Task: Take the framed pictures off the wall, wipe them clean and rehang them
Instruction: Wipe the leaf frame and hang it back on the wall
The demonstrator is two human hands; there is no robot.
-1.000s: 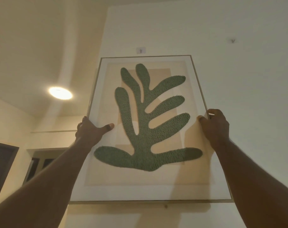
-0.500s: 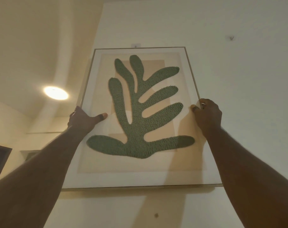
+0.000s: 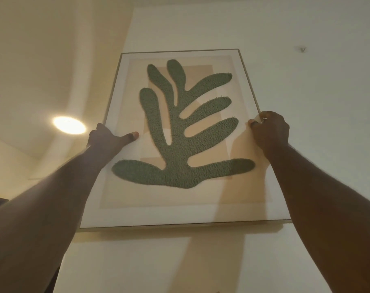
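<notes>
The wall (image 3: 306, 144) fills the view, and the picture (image 3: 180, 214) is held high against it at the centre, its green leaf shape upright. At nine o'clock the left hand (image 3: 104, 138) grips the frame's edge, thumb laid across the front. At three o'clock the right hand (image 3: 270, 132) curls round the opposite edge. A lamp (image 3: 69, 125) glows further out at nine o'clock; a small hook (image 3: 303, 49) sits at two o'clock.

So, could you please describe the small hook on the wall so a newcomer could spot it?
Start at the framed picture held by both hands against the pale wall. Look up and right of its top right corner: the hook is a small dark V-shaped mark, alone on bare wall.
</notes>
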